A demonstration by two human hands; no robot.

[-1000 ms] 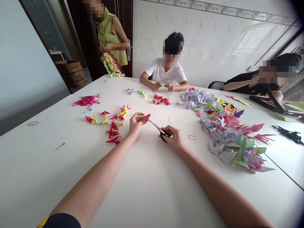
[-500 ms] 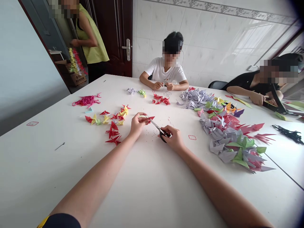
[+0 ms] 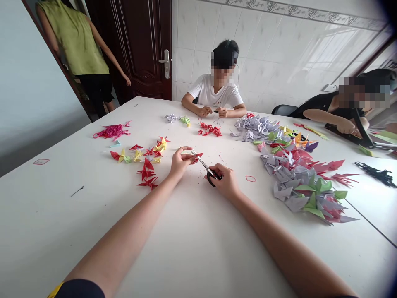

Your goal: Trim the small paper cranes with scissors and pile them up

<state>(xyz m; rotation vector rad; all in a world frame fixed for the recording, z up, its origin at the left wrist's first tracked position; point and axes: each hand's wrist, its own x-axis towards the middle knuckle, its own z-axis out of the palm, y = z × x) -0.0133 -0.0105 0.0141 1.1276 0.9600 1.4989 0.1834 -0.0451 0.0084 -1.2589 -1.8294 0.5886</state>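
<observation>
Left hand (image 3: 180,162) pinches a small red-and-pale-yellow paper crane (image 3: 196,156) between thumb and fingers, held just above the table. Right hand (image 3: 223,179) clamped on black-handled scissors (image 3: 207,171), blades nearly together, tips right at the crane's red end. Tiny paper snips (image 3: 198,178) scattered on the white table (image 3: 62,231) below my hands.

Left on the table: loose red and yellow paper cranes (image 3: 145,163), a pink paper tangle (image 3: 113,131). Right: big heap of grey, green and red paper cranes (image 3: 297,182), a dark strand of paper (image 3: 376,174) beyond it. Small red-outlined label (image 3: 250,179) stuck on the tabletop, just beside my right hand.

Far side: person in white T-shirt (image 3: 215,92) seated, hands close together on the table. Far right: person in black top (image 3: 328,105) seated, hand on a black paper cutter (image 3: 356,132). Person in olive sleeveless top (image 3: 74,41) stands by a dark wood door (image 3: 139,45). White tile wall (image 3: 198,41) behind.
</observation>
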